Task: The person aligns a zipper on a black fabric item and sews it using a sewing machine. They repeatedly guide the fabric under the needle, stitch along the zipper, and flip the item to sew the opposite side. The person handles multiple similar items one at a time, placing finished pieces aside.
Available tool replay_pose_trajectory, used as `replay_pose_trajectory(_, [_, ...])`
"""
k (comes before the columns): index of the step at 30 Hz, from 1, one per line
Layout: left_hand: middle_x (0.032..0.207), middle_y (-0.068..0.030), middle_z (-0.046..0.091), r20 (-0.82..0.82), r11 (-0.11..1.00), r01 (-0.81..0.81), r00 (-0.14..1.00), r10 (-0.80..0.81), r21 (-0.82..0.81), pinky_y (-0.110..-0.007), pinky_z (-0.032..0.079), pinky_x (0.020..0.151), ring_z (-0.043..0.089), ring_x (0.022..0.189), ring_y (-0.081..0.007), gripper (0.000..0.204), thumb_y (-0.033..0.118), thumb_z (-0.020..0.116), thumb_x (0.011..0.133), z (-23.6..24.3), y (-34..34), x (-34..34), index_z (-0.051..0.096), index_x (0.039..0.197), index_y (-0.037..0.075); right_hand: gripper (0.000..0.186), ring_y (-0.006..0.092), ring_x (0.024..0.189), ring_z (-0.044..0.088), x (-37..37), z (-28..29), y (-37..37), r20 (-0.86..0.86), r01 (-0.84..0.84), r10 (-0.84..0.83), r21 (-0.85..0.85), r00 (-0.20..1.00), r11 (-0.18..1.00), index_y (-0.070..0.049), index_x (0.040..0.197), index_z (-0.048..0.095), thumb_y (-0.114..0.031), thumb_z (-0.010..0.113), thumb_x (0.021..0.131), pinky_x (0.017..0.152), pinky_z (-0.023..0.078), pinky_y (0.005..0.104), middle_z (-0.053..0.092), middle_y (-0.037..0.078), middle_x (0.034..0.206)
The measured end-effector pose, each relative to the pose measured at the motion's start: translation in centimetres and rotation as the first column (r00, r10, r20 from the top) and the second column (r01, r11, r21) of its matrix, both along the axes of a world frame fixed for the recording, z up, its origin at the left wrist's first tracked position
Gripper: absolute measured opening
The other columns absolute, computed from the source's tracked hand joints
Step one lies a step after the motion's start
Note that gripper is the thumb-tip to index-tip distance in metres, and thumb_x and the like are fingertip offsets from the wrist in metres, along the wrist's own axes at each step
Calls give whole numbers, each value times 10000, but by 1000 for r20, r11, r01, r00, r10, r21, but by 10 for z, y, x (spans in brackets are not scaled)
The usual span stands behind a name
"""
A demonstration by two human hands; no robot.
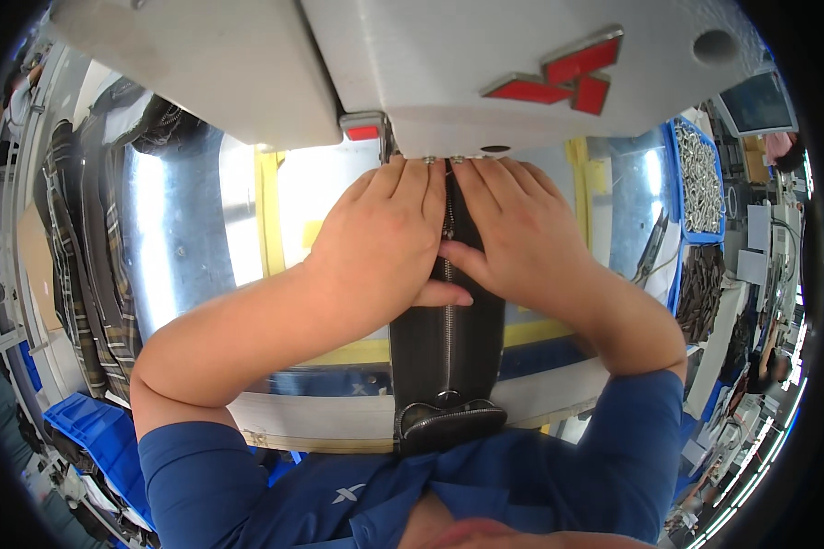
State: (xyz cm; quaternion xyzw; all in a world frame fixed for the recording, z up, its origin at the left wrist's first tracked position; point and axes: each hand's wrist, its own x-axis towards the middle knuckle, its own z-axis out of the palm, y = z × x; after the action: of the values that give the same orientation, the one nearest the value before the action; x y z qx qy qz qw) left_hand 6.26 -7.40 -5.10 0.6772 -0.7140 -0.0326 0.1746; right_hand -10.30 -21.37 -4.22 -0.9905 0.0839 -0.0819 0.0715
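A black fabric strip [476, 352] with a metal zipper [448, 343] down its middle runs from under the white sewing machine head [522, 114] toward my body. My left hand [375, 233] lies flat on the strip's left side, fingers pointing forward and thumb stretched toward the teeth. On the other side my right hand [526, 224] lies flat too, its thumb reaching across to the zipper. Both sets of fingertips are close under the machine head, which partly hides them. At the near end, the strip curls into a folded part [453, 423] against my shirt.
Blue bins on the right hold small metal pieces [699, 178] and dark pieces [702, 284]. Thread snips [652, 242] lie beside them. Dark and plaid fabric [78, 274] hangs at left, above a blue crate [101, 435]. Yellow tape [270, 210] marks the table.
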Motion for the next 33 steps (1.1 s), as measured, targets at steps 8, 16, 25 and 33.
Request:
replay_pose_trajectory(8, [1253,-251,646,0,1000,0,1000,0,20,-406,523,1092,630,1218,-368,1163,624,909,606,4,-2,-1,569,1368,-185,810,382,1284,631,-1,0,-1,9,2,-2,-11,1000,1000,101,1398,583,-468,802,864,1072,502,476,644,235,1367])
replay_pose_trajectory(16, [1254,-252,646,24,1000,5,1000,-5,2,-409,525,1092,627,1233,-372,1168,638,899,616,3,-1,-1,566,1373,-186,781,355,1226,645,-1,-2,-2,61,-20,22,-42,998,999,89,1360,611,-460,814,844,1041,506,467,658,214,1321])
replay_pose_trajectory(25, [1312,-291,634,58,998,16,998,-19,55,-421,511,1120,617,1283,-405,1214,674,868,632,4,0,-1,538,1412,-195,252,278,884,627,-2,-13,1,281,-281,288,-63,916,958,-44,819,679,-265,798,803,851,523,408,620,82,866])
replay_pose_trajectory(33, [1381,-320,600,99,991,64,992,-76,122,-424,487,1156,581,1358,-421,1302,718,845,627,9,2,5,481,1461,-213,253,282,854,627,-7,4,4,118,-394,376,237,919,888,-60,729,642,-228,820,794,834,523,419,600,78,800])
